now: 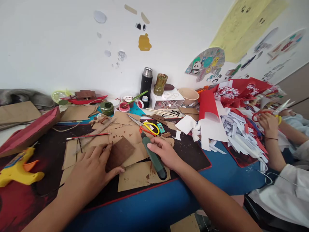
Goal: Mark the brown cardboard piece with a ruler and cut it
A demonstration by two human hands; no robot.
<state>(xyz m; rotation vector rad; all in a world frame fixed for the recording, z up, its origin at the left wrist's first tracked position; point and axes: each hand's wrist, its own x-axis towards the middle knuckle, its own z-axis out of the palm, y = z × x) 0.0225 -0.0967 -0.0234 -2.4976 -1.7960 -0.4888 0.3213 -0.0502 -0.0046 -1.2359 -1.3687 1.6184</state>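
- Brown cardboard piece (119,154) lay on the dark mat (48,151) near the table's front edge, among tan cardboard scraps (142,175).
- The left hand (93,167) pressed flat on it, fingers spread wide.
- The right hand (164,153) closed its fingers around a green craft knife (153,156), tip just beside the piece.
- Yellow-handled scissors (147,125) lay behind.
- A co-worker's hand (267,124) held red scissors (271,112) at the table's right edge.

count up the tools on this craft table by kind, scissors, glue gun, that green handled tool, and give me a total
Scissors: 2, yellow-handled scissors on the cardboard and red-handled scissors in another person's hand
Glue gun: 1, yellow glue gun
Green-handled tool: 1, green tool under the right hand
Total: 4
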